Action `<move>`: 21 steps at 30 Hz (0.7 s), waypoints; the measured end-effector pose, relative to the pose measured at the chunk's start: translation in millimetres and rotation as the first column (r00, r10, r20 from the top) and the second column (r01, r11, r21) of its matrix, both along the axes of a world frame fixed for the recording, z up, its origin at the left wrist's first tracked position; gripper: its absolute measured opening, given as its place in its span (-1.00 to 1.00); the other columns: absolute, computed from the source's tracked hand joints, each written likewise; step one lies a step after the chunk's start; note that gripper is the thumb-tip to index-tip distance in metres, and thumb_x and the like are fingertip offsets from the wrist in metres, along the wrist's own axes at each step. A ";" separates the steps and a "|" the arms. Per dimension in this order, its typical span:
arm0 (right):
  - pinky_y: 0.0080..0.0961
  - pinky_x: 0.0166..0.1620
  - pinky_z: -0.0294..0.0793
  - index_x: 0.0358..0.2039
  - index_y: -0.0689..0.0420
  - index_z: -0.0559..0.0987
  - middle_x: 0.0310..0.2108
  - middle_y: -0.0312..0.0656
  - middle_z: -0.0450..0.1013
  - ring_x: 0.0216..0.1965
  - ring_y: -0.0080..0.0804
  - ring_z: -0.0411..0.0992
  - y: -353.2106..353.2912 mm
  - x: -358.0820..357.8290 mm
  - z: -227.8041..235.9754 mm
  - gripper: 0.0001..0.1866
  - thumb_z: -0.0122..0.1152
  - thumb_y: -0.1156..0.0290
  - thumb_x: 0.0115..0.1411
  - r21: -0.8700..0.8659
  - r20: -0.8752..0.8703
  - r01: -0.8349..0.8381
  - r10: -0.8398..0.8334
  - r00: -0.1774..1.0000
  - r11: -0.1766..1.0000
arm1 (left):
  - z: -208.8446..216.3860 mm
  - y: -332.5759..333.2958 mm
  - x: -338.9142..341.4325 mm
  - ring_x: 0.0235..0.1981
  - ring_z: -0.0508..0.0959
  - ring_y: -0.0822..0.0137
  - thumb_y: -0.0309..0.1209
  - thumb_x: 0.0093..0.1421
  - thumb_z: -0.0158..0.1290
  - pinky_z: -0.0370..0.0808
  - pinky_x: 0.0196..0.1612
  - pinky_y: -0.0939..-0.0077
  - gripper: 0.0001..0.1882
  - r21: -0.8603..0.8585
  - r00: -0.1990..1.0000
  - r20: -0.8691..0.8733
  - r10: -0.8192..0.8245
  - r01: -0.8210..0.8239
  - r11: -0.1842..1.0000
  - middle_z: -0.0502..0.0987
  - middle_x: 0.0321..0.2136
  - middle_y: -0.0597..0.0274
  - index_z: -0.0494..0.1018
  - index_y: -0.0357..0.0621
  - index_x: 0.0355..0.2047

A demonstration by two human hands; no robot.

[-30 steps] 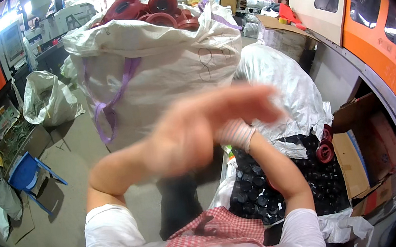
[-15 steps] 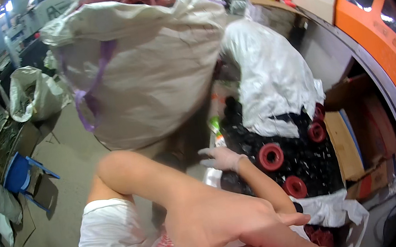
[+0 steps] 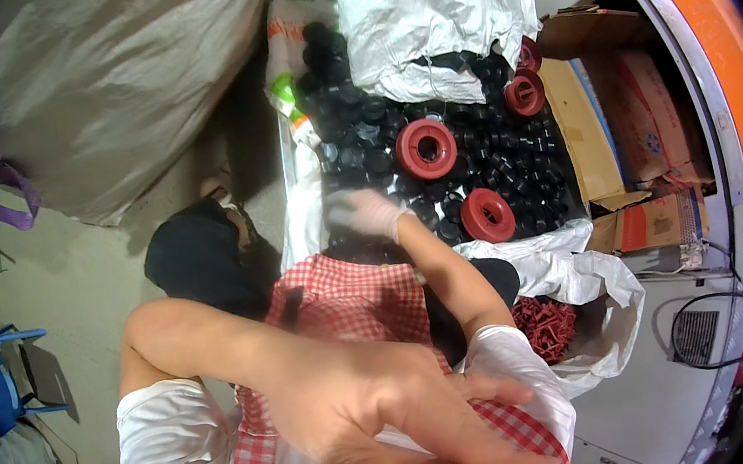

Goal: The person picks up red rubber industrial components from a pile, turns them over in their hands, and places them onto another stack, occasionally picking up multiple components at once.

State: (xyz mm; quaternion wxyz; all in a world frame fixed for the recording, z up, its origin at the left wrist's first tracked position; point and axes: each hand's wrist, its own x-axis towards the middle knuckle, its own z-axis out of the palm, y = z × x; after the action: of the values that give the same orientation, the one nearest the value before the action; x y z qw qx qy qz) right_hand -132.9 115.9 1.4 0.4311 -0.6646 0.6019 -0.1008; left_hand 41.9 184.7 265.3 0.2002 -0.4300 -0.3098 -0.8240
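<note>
My bare left hand (image 3: 403, 401) is raised close to the camera at the lower middle, its forearm crossing from the left. Its fingers are stretched and apart, and their tips run out of clear sight near a reddish patch at the lower edge. My right hand (image 3: 367, 214), in a thin pale glove, hovers at the near left edge of a heap of small round black plastic caps (image 3: 481, 138). Its fingers are a bit blurred, reaching left, with nothing seen in them. Dark red plastic rings (image 3: 426, 149) lie on the heap, one (image 3: 488, 215) nearer me.
A big woven sack (image 3: 145, 83) stands at the far left. A white sack (image 3: 428, 18) covers the far part of the caps. Cardboard boxes (image 3: 639, 122) line the right side. A white bag holds dark red pieces (image 3: 546, 329). A blue stool (image 3: 1, 379) stands left.
The view has tipped down, so more of my lap and the caps show. My right hand has moved nearer to my body. My left hand stays raised near the camera.
</note>
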 end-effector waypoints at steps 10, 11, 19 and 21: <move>-0.19 0.23 0.17 0.19 0.20 0.22 0.16 0.15 0.23 0.20 0.12 0.17 -43.9 -122.2 -106.0 -0.19 0.35 0.23 -0.04 -0.460 -0.401 0.459 -0.639 0.656 0.760 | -63.9 -74.8 8.0 0.10 0.44 0.27 0.01 0.15 0.13 0.18 0.24 0.37 -0.24 0.056 0.978 0.199 -0.062 0.052 0.997 0.45 0.08 0.03 0.29 -0.34 0.17; -0.19 0.24 0.16 0.20 0.21 0.20 0.16 0.17 0.22 0.20 0.14 0.16 -47.2 -121.0 -102.4 -0.16 0.36 0.23 -0.06 -0.426 -0.408 0.509 -0.661 0.630 0.748 | -67.6 -81.4 10.3 0.09 0.45 0.28 -0.04 0.14 0.16 0.21 0.22 0.40 -0.27 0.085 0.971 0.224 -0.084 0.066 0.994 0.46 0.07 0.03 0.31 -0.33 0.15; -0.14 0.31 0.00 0.21 0.28 0.09 0.08 0.22 0.30 0.14 0.13 0.25 -44.4 -138.5 -132.3 -0.04 0.36 0.24 -0.15 -0.401 -0.663 0.408 -0.567 0.489 0.820 | -79.0 -100.3 19.7 0.00 0.53 0.18 -0.25 0.13 0.20 0.14 0.27 0.47 -0.33 0.373 0.927 0.354 -0.122 -0.020 0.928 0.56 -0.12 -0.06 0.27 -0.40 0.15; -0.12 0.32 -0.07 0.23 0.27 0.06 0.02 0.21 0.35 0.08 0.14 0.31 -49.4 -140.6 -120.0 -0.02 0.36 0.24 -0.14 -0.281 -0.671 0.409 -0.482 0.563 0.868 | -79.1 -116.3 21.3 0.00 0.53 0.15 -0.32 0.19 0.15 0.03 0.33 0.52 -0.36 0.334 0.936 0.335 -0.109 -0.010 0.942 0.58 -0.15 -0.06 0.23 -0.36 0.20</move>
State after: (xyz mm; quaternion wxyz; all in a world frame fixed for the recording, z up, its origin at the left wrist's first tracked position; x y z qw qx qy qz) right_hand -273.6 66.5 -118.6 0.0872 -0.4946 0.8640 0.0358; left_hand 63.2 68.4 186.2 0.1902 -0.2450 -0.1866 -0.9322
